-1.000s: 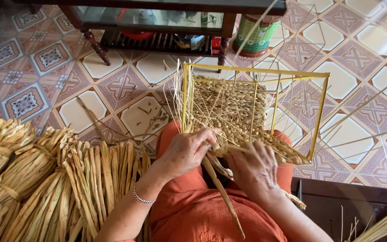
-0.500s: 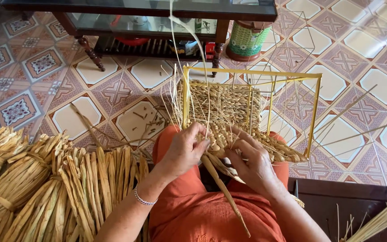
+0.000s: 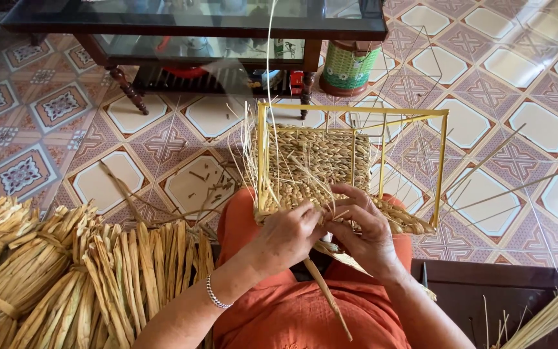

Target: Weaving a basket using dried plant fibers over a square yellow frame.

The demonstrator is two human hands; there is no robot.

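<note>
Both hands had drawn closer together since the earlier frame, meeting at the near edge of the weaving, and the view had tipped up to show more of the glass-topped table [image 3: 195, 26]. Patterned floor tiles [image 3: 53, 110] spread beneath everything. Bundles of dried straw [image 3: 66, 284] lay heaped at the person's left, touching the orange-clad leg. On the lap rested the yellow wire frame [image 3: 444, 161] with its half-woven basket [image 3: 318, 161] — loose strands [image 3: 269, 77] rose from it. A green woven canister [image 3: 348, 66] stood beside the table leg. The left hand [image 3: 289, 236] had its fingers curled and pinching a flat straw strand [image 3: 327, 297] at the basket's rim; the right hand [image 3: 363, 229] — fingers bent, pressed on the woven edge — touched it. A silver bracelet [image 3: 215, 294] circled the left wrist.
</note>
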